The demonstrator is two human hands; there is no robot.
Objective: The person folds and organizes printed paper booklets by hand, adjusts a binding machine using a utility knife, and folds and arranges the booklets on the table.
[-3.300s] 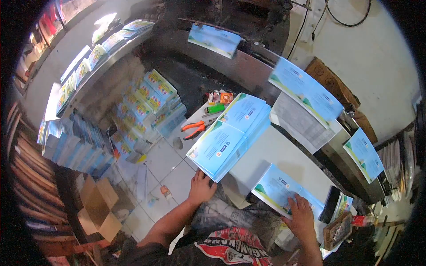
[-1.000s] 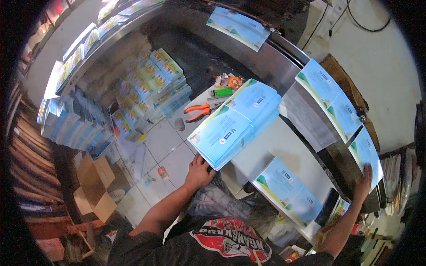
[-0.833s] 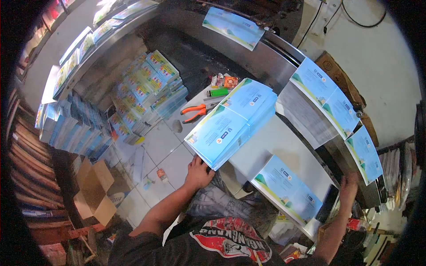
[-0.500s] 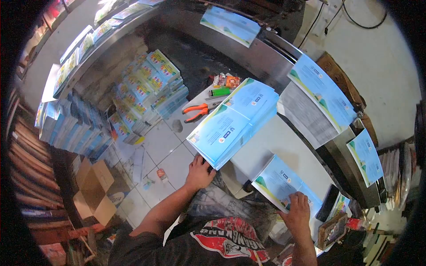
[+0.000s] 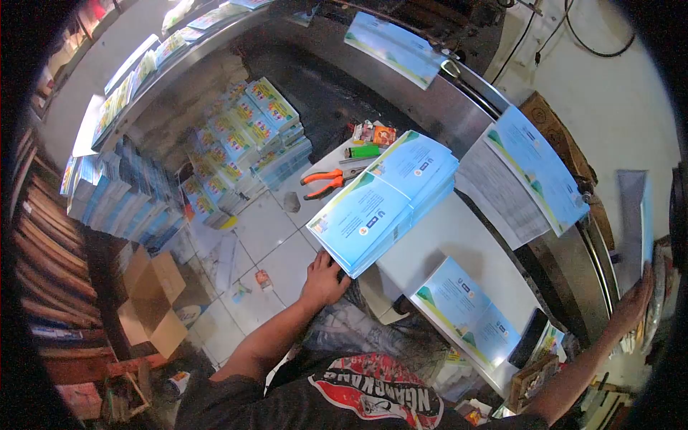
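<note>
My left hand (image 5: 326, 281) rests against the near corner of a tall stack of light-blue printed booklets (image 5: 373, 204), fingers slightly apart and tips partly hidden at the stack's edge. Far out to the right, my right hand (image 5: 635, 299) grips the lower end of a blue-and-grey booklet (image 5: 635, 222), which stands nearly upright. A lower pile of blue booklets (image 5: 466, 308) lies on the white tabletop (image 5: 423, 244) in front of my body.
Orange-handled pliers (image 5: 326, 183) and a green lighter (image 5: 362, 151) lie beyond the stack. Blue booklets (image 5: 537, 168) hang over a metal rail at right. Bundles (image 5: 247, 136) are piled on the floor, near an open cardboard box (image 5: 152, 297). A dark phone (image 5: 529, 328) lies at right.
My right hand has left the low pile and swung far right, taking hold of a booklet there. The booklet at the rail's right end is gone from its place. My left hand stays put.
</note>
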